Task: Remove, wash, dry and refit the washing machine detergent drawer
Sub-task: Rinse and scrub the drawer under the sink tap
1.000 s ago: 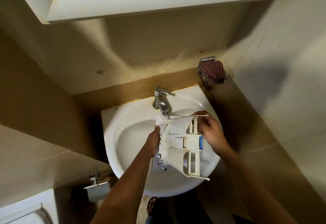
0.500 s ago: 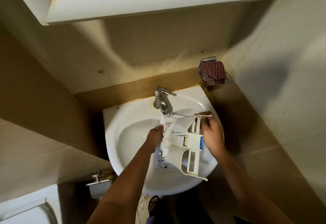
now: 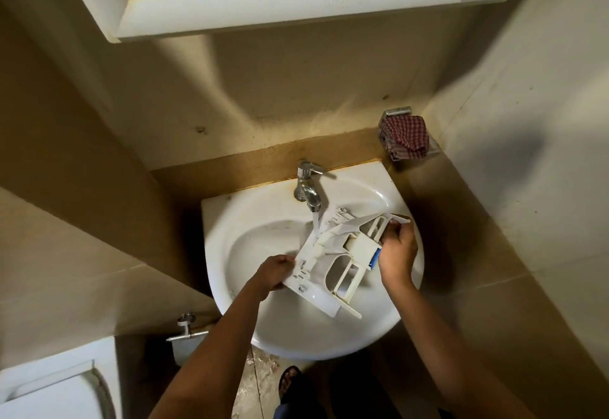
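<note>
Drawer swung askew under tap; rinse ongoing.
Left hand grasps its lower-left edge; over the sink its far end now points right, stream hitting it; right hand grasps the blue-tab end.

The left forearm and right forearm are bare, with a dark strapped sandal on one foot beside blue cloth.

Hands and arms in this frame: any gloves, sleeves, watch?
Left hand and right hand are bare, no gloves. Both arms are uncovered down to the frame edge: no sleeves, watch or bracelet show. Rings: too dim to tell.
</note>
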Available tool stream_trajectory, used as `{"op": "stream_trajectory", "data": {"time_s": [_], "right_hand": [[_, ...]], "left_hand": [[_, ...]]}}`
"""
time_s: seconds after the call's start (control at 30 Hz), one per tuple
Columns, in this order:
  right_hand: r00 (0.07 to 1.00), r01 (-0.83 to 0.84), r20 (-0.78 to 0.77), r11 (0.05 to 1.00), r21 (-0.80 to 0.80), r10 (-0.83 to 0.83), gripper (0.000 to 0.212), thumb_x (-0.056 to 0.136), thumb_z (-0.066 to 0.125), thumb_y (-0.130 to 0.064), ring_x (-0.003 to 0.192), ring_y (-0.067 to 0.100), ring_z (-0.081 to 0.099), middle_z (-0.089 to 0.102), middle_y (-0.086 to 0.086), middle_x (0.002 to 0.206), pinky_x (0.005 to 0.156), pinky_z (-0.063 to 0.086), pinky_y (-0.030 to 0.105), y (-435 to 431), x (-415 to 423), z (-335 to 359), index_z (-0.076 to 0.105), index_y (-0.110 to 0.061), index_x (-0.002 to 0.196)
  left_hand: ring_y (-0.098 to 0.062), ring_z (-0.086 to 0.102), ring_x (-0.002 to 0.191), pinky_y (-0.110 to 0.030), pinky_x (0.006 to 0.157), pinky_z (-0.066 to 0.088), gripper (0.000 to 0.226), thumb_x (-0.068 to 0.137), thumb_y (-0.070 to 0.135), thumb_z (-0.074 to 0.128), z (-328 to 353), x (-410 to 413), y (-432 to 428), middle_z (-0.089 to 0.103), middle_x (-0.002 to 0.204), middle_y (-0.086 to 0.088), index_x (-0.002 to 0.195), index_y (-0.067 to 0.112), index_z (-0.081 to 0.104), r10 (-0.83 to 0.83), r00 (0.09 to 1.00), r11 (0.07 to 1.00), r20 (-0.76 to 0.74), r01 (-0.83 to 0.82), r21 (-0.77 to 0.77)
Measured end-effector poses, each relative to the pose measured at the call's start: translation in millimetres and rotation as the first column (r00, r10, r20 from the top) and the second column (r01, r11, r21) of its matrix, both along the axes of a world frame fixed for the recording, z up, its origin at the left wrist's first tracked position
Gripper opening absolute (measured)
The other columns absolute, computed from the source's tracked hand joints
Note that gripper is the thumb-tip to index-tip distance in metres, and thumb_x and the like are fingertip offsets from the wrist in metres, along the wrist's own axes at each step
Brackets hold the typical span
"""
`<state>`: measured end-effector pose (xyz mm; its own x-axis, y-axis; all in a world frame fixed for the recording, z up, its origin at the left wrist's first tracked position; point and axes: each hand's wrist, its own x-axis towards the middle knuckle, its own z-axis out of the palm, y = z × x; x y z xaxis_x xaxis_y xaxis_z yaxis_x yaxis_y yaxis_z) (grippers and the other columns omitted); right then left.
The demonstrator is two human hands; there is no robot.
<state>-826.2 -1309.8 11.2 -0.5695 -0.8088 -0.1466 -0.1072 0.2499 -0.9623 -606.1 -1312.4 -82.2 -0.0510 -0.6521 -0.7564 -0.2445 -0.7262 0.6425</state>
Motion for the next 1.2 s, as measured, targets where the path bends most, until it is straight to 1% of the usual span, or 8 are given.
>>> {"op": "stream_trajectory", "data": {"time_s": [0.1,0.23,0.47,0.63,0.8,0.93,1.07,1.2], "right_hand": [[0.990,0.121,0.069,0.993,-0.010,-0.120,0.014,0.098,0.042,-0.009,0.088,0.019,0.061,0.062,-0.001,0.092,0.068,0.047,0.019,2.0,0.5,-1.9,0.054,-0.017,0.098],[0.954,0.285,0.111,0.958,-0.031,-0.280,0.011,0.098,0.042,-0.009,0.089,0.019,0.058,0.059,-0.002,0.096,0.076,0.046,0.027,1.6,8.2,0.2,0.050,-0.016,0.099],[0.967,0.244,0.071,0.970,0.001,-0.244,0.019,0.101,0.042,-0.015,0.098,0.025,0.060,0.058,0.008,0.106,0.088,0.051,0.036,8.6,-1.6,-5.0,0.050,-0.005,0.116],[0.983,0.175,-0.046,0.984,-0.017,-0.176,0.014,0.100,0.044,-0.015,0.089,0.020,0.057,0.057,0.005,0.100,0.077,0.043,0.027,22.5,-12.9,-10.6,0.049,-0.010,0.112],[0.988,0.085,-0.125,0.996,-0.016,-0.087,0.007,0.096,0.053,-0.011,0.076,0.016,0.057,0.059,0.004,0.088,0.066,0.044,0.022,37.7,-22.2,-12.0,0.048,-0.013,0.101],[0.976,0.025,-0.217,1.000,-0.007,-0.025,0.013,0.091,0.060,-0.007,0.065,0.014,0.056,0.059,0.004,0.076,0.055,0.041,0.022,53.5,-31.5,-13.3,0.048,-0.011,0.093],[0.957,-0.046,-0.285,0.999,0.008,0.046,0.021,0.086,0.065,-0.006,0.067,0.020,0.062,0.061,-0.001,0.077,0.052,0.042,0.019,67.3,-37.4,-14.6,0.049,-0.018,0.091],[0.965,-0.095,-0.243,0.995,0.026,0.098,0.040,0.086,0.062,-0.003,0.086,0.017,0.067,0.064,-0.005,0.101,0.068,0.054,0.028,71.8,-41.5,-16.1,0.056,-0.031,0.114]], "left_hand": [[-0.011,0.056,0.060,-0.023,0.063,0.050,0.013,0.095,0.019,0.054,-4.1,6.8,9.5,0.065,0.073,0.001,0.091,0.018,0.067,0.093,0.994,0.994,-0.051,-0.090,0.054],[-0.008,0.053,0.043,-0.018,0.047,0.047,0.022,0.095,-0.001,0.052,-3.3,0.9,15.8,0.062,0.061,-0.003,0.080,0.010,0.063,0.331,0.920,0.943,-0.210,-0.312,0.119],[-0.020,0.063,0.077,-0.036,0.072,0.053,0.033,0.089,-0.009,0.052,8.5,-19.0,4.2,0.068,0.091,-0.002,0.104,0.019,0.061,0.488,0.791,0.872,-0.369,-0.455,0.178],[-0.013,0.063,0.068,-0.031,0.066,0.049,0.045,0.090,-0.014,0.046,11.9,-22.6,-5.5,0.068,0.092,0.003,0.115,0.022,0.056,0.497,0.789,0.864,-0.362,-0.487,0.126],[-0.017,0.064,0.085,-0.029,0.066,0.052,0.050,0.091,-0.018,0.043,11.8,-21.9,-12.2,0.065,0.111,-0.005,0.123,0.019,0.054,0.482,0.787,0.866,-0.386,-0.496,0.071],[-0.031,0.061,0.103,-0.045,0.090,0.053,0.051,0.087,-0.019,0.051,9.2,-25.4,-19.1,0.064,0.118,-0.016,0.126,0.013,0.056,0.396,0.814,0.898,-0.425,-0.441,-0.007],[-0.026,0.062,0.103,-0.044,0.101,0.048,0.055,0.077,-0.018,0.061,11.1,-31.9,-26.8,0.068,0.110,-0.007,0.112,0.025,0.062,0.278,0.934,0.926,-0.225,-0.323,-0.194],[-0.024,0.063,0.105,-0.038,0.101,0.048,0.056,0.075,-0.006,0.070,10.0,-33.2,-29.5,0.068,0.116,-0.007,0.125,0.016,0.057,0.236,0.972,0.923,-0.023,-0.231,-0.307]]}}
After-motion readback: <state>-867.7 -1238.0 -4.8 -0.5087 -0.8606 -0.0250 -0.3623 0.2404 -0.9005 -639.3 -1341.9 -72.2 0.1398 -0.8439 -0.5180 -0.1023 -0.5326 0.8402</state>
